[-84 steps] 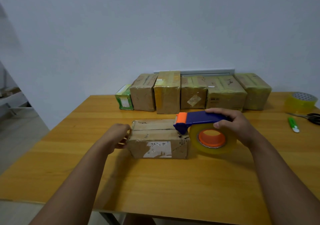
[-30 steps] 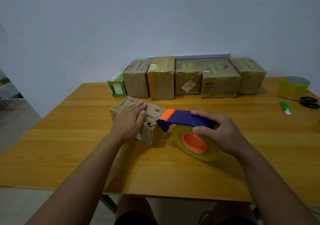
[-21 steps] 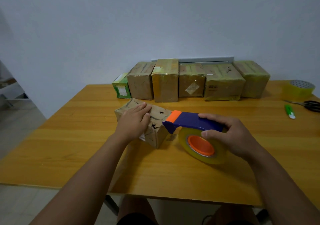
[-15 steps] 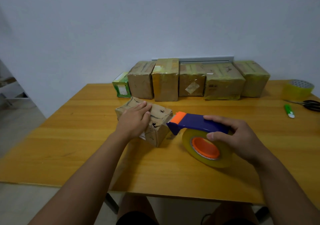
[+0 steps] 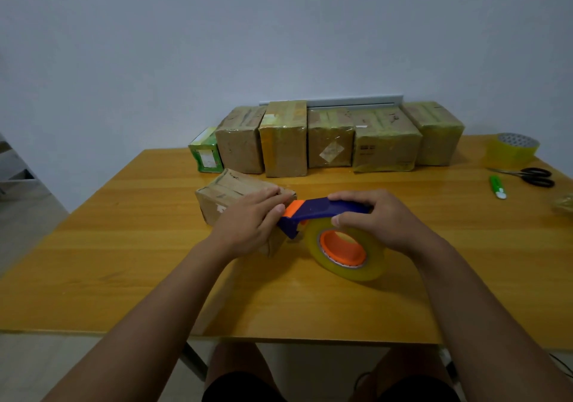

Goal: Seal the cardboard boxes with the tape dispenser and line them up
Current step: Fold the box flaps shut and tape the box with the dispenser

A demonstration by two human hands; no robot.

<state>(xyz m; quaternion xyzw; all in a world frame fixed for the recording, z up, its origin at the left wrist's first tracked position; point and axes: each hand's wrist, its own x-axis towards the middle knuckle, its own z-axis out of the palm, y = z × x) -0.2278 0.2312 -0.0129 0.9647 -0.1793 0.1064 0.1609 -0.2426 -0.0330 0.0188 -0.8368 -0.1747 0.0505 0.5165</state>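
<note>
A small brown cardboard box (image 5: 224,195) lies at an angle in the middle of the wooden table (image 5: 124,262). My left hand (image 5: 251,220) presses flat on its near right corner, fingers together. My right hand (image 5: 376,220) grips the blue handle of the tape dispenser (image 5: 322,211), whose orange tip touches the box's right end by my left fingertips. Its clear tape roll (image 5: 344,246) with an orange core hangs below, resting near the table. Several taped boxes (image 5: 330,141) stand in a row along the back wall.
A small green box (image 5: 206,153) ends the row on the left. At the far right lie a spare roll of yellowish tape (image 5: 511,150), black scissors (image 5: 531,176) and a green utility knife (image 5: 497,186). The table's front edge runs just before my knees.
The box was turned from lying square to lying at an angle. My left hand slid to its right end, and the dispenser's tip moved up against the box there.
</note>
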